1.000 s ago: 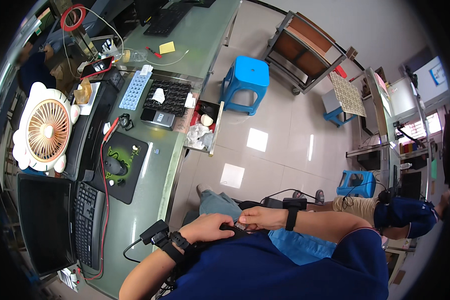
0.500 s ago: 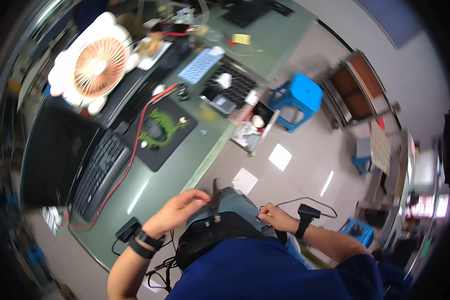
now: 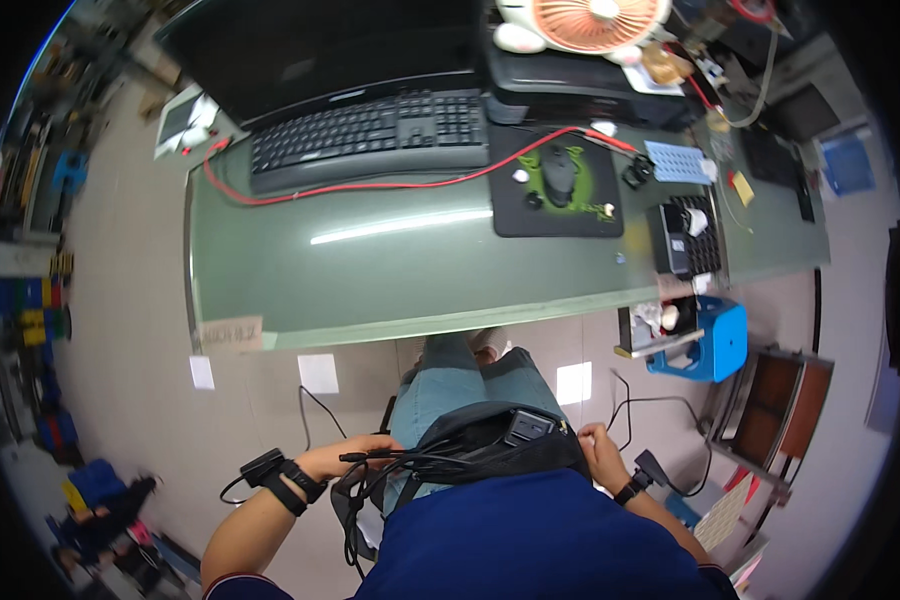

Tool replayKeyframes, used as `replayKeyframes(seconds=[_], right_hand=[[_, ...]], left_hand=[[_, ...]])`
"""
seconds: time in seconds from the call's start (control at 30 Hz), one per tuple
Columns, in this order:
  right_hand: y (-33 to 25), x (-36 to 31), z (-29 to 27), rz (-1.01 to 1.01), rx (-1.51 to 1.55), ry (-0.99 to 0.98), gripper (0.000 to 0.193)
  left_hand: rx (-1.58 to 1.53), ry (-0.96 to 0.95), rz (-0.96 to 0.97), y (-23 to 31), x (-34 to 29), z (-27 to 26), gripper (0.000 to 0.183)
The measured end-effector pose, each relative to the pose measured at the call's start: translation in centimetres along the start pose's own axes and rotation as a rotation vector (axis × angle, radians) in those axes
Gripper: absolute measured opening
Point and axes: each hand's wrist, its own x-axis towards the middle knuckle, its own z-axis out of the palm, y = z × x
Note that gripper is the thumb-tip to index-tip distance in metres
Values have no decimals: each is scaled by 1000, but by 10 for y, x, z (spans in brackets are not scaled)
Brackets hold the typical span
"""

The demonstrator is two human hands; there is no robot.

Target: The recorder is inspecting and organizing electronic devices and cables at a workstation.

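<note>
A black waist bag (image 3: 470, 428) lies across my lap with its top gaping. In the opening a dark boxy device (image 3: 530, 428) shows, and black cables (image 3: 425, 457) run out to the left. My left hand (image 3: 355, 455) rests at the bag's left side, a black cable plug crossing over it; its fingertips are hidden by the cable and bag. At the bag's right edge, my right hand (image 3: 600, 455) is closed with curled fingers against the fabric. Each wrist carries a strapped black module, the left one (image 3: 263, 467) beside a dark watch.
Ahead stands a green-topped desk (image 3: 400, 270) with a keyboard (image 3: 370, 135), a monitor (image 3: 340, 50), a mouse (image 3: 558, 175), a red cable (image 3: 390, 187) and a fan (image 3: 600, 20). A drawer (image 3: 660, 325) juts out beside a blue stool (image 3: 720, 340). Loose cables trail near both arms.
My view has turned to face the desk squarely. The bag now gapes, showing the device and cables. My left hand has come down to the bag's side; my right hand stays at its right edge.
</note>
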Motion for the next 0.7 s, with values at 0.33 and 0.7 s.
replayKeyframes(seconds=[0.33,0.7], right_hand=[[9,41,27,-65,-347,90,25],[15,120,64,42,-551,153,35]], left_hand=[[-371,175,-281,-30,24,14,25],[-578,434,-218,-1,7,9,27]])
